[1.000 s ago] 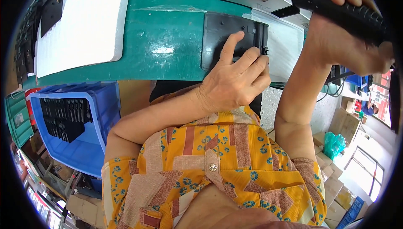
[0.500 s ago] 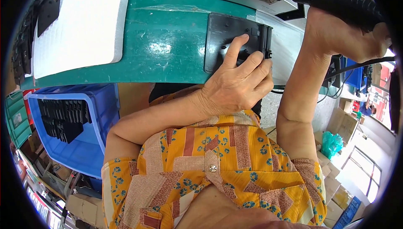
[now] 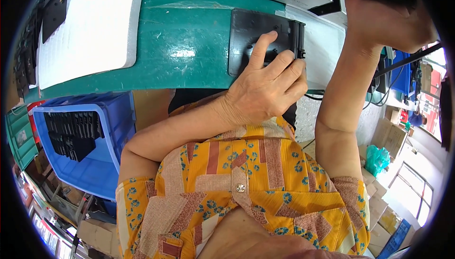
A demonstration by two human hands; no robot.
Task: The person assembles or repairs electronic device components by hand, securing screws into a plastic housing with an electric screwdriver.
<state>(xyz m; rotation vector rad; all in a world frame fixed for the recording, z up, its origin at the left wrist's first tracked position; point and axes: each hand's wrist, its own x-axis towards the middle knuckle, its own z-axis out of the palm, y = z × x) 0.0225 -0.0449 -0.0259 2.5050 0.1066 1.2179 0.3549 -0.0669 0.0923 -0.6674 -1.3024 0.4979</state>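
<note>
Head view: black plate (image 3: 258, 36) under left hand (image 3: 265, 88)

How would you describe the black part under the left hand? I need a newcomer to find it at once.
Start at the green table and follow its near edge toward the right. There a flat black plastic plate lies partly on a white sheet, with the left hand pressing on it. Unlike the similar black parts stacked in the blue crate, it lies alone on the table.
</note>
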